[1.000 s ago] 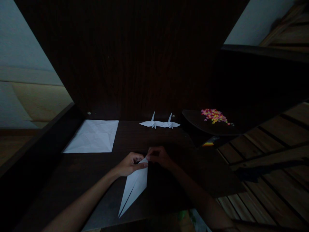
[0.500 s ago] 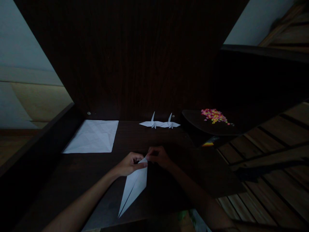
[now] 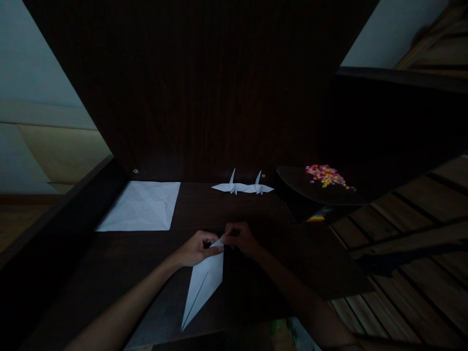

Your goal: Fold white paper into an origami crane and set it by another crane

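Observation:
A white sheet of paper folded into a long kite shape (image 3: 205, 282) is held above the dark wooden desk, its long split point aimed down toward the front edge. My left hand (image 3: 199, 249) grips its upper left side, thumb lying on top of the paper. At the paper's top tip, the fingers of my right hand (image 3: 239, 238) are pinched. Two white origami cranes (image 3: 244, 188) stand beside each other at the back of the desk, beyond my hands. The underside of the folded paper is hidden.
A creased white paper square (image 3: 141, 207) lies at the back left. On a rounded shelf (image 3: 292, 183) to the right is a pile of small pink, red and yellow pieces (image 3: 326, 176). A tall dark panel (image 3: 204, 92) rises behind the desk; a low side board (image 3: 69, 204) borders the left.
The lower point of the folded paper has shifted slightly, and the slit between its two flaps looks narrower. Both hands keep nearly the same place and grip.

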